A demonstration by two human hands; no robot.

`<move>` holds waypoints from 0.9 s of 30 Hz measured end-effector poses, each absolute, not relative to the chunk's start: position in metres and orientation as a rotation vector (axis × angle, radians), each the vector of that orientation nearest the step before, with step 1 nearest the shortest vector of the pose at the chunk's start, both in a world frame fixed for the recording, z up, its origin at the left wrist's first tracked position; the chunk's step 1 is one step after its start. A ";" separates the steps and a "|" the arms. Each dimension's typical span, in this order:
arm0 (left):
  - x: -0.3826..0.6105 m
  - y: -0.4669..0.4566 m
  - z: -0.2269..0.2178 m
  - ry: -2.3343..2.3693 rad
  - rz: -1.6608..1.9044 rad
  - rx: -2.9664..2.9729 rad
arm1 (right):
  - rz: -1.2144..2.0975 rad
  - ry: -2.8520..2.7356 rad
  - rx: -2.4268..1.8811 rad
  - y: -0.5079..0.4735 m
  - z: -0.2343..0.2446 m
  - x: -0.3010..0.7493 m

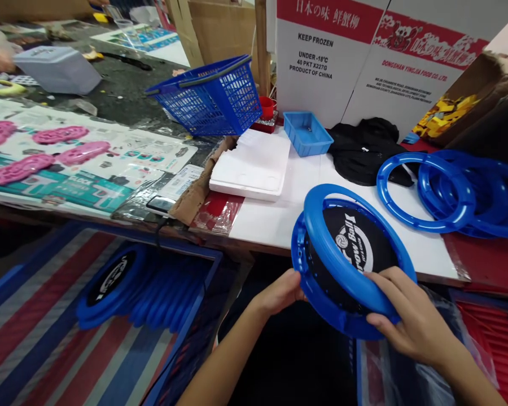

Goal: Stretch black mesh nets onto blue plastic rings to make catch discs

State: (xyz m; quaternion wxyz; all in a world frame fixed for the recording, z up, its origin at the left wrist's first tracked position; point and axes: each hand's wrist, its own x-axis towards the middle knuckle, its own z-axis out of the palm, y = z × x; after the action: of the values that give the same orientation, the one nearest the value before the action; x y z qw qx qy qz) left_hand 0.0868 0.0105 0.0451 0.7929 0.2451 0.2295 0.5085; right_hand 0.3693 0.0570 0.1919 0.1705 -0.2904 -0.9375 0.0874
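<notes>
I hold a round blue disc [322, 248] with a black fabric centre printed with a white ball logo, tilted in front of the table edge. A loose blue ring lies on its upper face, slightly off the lower blue frame. My left hand [279, 293] grips the disc's lower left rim with curled fingers. My right hand [406, 321] presses on the lower right rim, fingers wrapped over the ring. Several more blue rings [449, 192] are stacked on the white table [279, 220] at the right.
A row of finished blue discs [122, 287] stands in a striped bin at lower left. On the table are a white foam slab [254, 163], a small blue tray [307, 132], a blue basket [211, 98], black cloth [364, 152], a cardboard box [364, 62] and pink parts [46, 149].
</notes>
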 end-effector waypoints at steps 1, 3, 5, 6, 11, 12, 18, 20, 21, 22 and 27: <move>0.085 0.012 0.047 0.515 1.122 0.547 | 0.275 -2.638 -0.828 0.059 0.202 0.370; 0.080 0.018 0.052 0.544 1.230 0.519 | 0.318 -2.573 -0.838 0.065 0.220 0.375; 0.076 0.024 0.061 0.527 1.288 0.414 | 0.363 -2.484 -0.877 0.073 0.236 0.382; 0.076 0.025 0.068 0.512 1.293 0.373 | 0.385 -2.436 -0.903 0.078 0.243 0.386; 0.095 0.021 0.125 0.475 1.320 0.526 | 0.479 -2.214 -1.013 0.098 0.284 0.388; 0.102 0.018 0.139 0.470 1.354 0.576 | 0.473 -2.196 -1.026 0.100 0.293 0.384; 0.144 0.008 0.188 0.588 1.606 0.610 | 0.348 -2.516 -0.836 0.094 0.323 0.347; 0.150 0.006 0.188 0.617 1.680 0.572 | 0.369 -2.552 -0.762 0.089 0.316 0.341; 0.151 0.005 0.187 0.623 1.694 0.555 | 0.399 -2.550 -0.740 0.086 0.310 0.339; 0.151 0.004 0.186 0.626 1.695 0.544 | 0.436 -2.543 -0.723 0.085 0.304 0.338; 0.150 -0.005 0.191 0.616 1.682 0.454 | 0.639 -2.557 -0.706 0.079 0.283 0.337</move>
State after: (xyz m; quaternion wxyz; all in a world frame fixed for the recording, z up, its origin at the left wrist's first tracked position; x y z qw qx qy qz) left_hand 0.1496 -0.0046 0.1907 0.6025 0.1959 0.2662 0.7265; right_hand 0.3368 0.0789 0.2833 0.2053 -0.2531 -0.9172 0.2292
